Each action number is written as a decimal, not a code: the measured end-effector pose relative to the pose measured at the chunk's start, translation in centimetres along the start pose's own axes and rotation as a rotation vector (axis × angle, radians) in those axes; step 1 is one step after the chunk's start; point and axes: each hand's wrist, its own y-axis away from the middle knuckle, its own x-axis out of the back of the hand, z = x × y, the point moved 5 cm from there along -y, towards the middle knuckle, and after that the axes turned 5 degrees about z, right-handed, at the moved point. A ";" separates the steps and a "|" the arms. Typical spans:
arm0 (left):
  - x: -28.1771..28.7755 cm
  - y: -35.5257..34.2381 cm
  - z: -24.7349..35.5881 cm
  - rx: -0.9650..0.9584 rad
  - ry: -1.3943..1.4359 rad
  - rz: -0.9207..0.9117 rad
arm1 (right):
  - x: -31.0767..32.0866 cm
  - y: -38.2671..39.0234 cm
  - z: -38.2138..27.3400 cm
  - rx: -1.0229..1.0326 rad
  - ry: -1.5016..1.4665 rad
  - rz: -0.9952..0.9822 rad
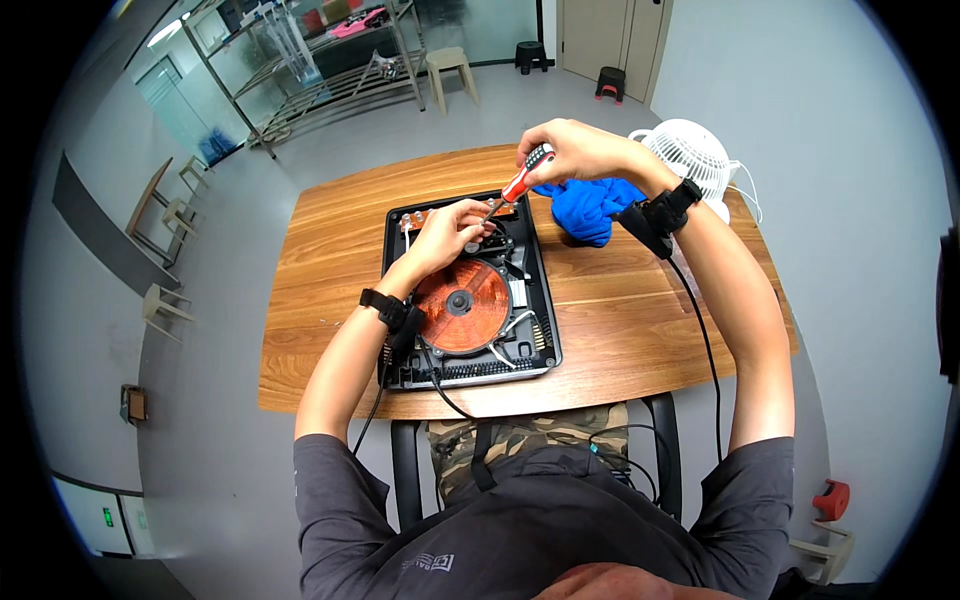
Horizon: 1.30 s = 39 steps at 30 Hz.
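An opened appliance with a black housing (549, 330) lies on the wooden table (315, 250), showing a round copper coil (477, 305) and an orange circuit board (416, 218) at its far end. My right hand (567, 152) is closed on the red, white and black handle of a screwdriver (517, 183), tilted down toward that far end. My left hand (450, 232) is at the screwdriver's lower end, fingers curled together over the parts beside the board; what they hold is too small to make out.
A blue cloth (585, 214) and a white fan (686, 150) sit at the table's right. Beyond are a metal rack (320, 95), several stools (450, 65) and a door (605, 45). A chair (662, 430) is at my lap, and dark cables (708, 350) hang from my wrist devices.
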 end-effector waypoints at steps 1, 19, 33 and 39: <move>0.0 -0.1 0.0 -0.005 -0.009 0.000 | 0.0 0.0 -0.2 0.015 0.010 -0.011; 0.0 0.6 1.6 -0.060 -0.192 0.029 | -0.1 -0.3 -0.7 -0.166 0.177 0.088; -1.0 -3.6 3.2 -0.124 -0.205 0.076 | 2.4 -1.2 -0.3 0.005 0.149 0.435; 1.4 -4.3 -1.1 -0.307 -0.641 0.039 | 2.0 -2.7 2.0 0.120 0.283 0.516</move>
